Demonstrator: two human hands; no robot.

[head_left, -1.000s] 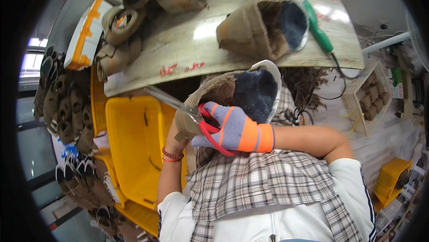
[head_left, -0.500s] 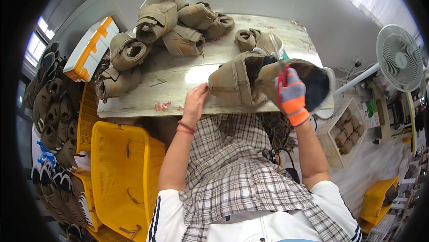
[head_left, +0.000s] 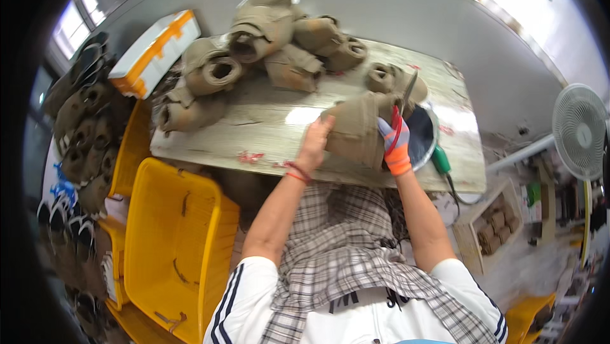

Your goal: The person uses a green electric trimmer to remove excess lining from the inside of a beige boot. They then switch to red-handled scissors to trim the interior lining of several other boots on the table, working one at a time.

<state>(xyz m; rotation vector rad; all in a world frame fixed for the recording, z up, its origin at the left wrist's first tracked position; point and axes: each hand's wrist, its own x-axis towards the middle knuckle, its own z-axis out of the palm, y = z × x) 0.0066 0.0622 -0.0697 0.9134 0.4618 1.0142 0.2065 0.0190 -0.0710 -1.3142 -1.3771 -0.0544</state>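
An olive-brown shoe upper (head_left: 352,131), slightly blurred, is between my hands at the table's front edge. My bare left hand (head_left: 314,144) grips its left end, the thumb on the near side. On the other end rests my right hand (head_left: 395,137), in a grey and orange glove. It is closed on red-handled scissors (head_left: 397,125), whose blades point up and away. Just right of the glove lies a dark rounded piece (head_left: 420,139) with a light rim, partly hidden. Behind the scissors another shoe upper (head_left: 384,77) lies beside a pale round thing.
More shoe uppers (head_left: 264,29) are heaped on the table's (head_left: 254,131) far left. A green-handled corded tool (head_left: 440,161) lies at the right. Below left stands a yellow basket (head_left: 171,242) holding a few scraps. A white fan (head_left: 579,131) and a wooden crate (head_left: 473,233) are right.
The view has shifted, and the green-handled tool now shows. My right hand with the scissors has moved toward my left hand. The left hand has gone from touching the upper's side to gripping it.
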